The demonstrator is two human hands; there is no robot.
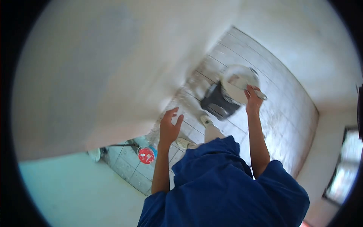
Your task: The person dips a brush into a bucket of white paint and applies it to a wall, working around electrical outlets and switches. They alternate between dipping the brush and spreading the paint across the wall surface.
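Note:
My right hand (254,99) grips the pale handle of a putty knife (261,94), whose end reaches over the mouth of a white bucket (239,67). Pale material coats the inside of that bucket. My left hand (170,128) hangs in the air by the wall with its fingers apart, holding nothing. A dark, box-like object (218,104) with pale smears is up against the bucket, on the side closer to my feet.
The tiled floor (242,47) is spattered with white. A tall wall (87,83) runs along my left side. Below my left hand is a container with a red round top (146,155). My shoes (206,120) are near the dark object. At the right is a window (345,162).

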